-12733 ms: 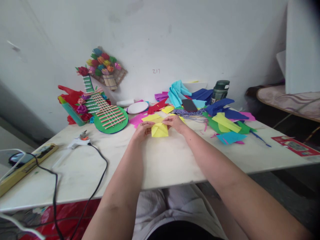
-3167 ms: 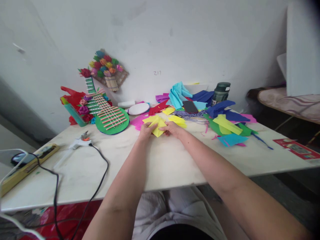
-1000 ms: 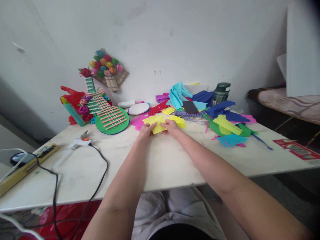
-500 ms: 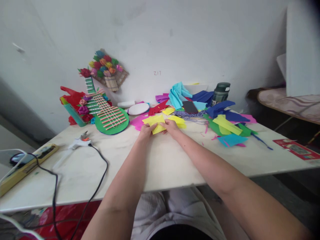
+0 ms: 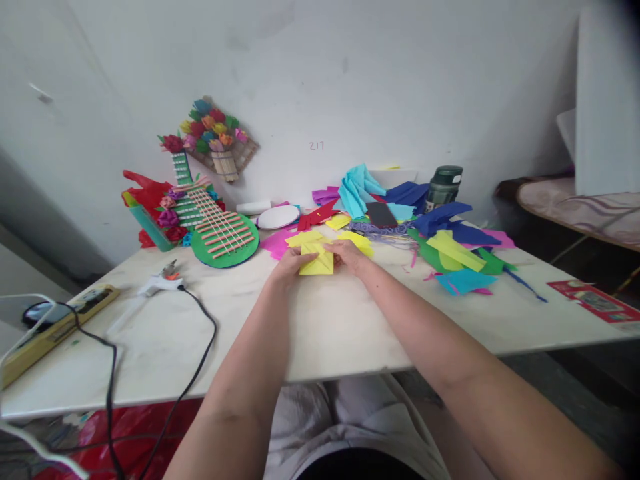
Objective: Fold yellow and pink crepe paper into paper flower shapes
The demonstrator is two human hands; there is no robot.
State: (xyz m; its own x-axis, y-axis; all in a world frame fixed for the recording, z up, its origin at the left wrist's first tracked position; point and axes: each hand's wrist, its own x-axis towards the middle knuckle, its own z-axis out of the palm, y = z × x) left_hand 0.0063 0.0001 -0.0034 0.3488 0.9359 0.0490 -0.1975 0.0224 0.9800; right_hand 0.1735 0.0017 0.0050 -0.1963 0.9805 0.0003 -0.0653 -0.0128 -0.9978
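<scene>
A small square of creased yellow paper (image 5: 317, 264) is held between my two hands, just above the middle of the table. My left hand (image 5: 290, 262) pinches its left side, thumb on top. At its right upper side, my right hand (image 5: 346, 253) grips it with thumb and fingers. More yellow paper (image 5: 356, 241) lies right behind the hands, and pink paper (image 5: 275, 244) is to the left of it. The fingers under the held square are hidden.
A green paper lute (image 5: 220, 240) leans at the back left, near a white glue gun (image 5: 163, 283) with a black cord. Coloured paper sheets (image 5: 463, 281), a phone (image 5: 381, 215) and a dark green bottle (image 5: 445, 187) are at the back right. A power strip (image 5: 65, 327) lies far left.
The yellow paper has come slightly nearer to me and now shows as a flat square. Both hands have shifted a little with it, keeping hold.
</scene>
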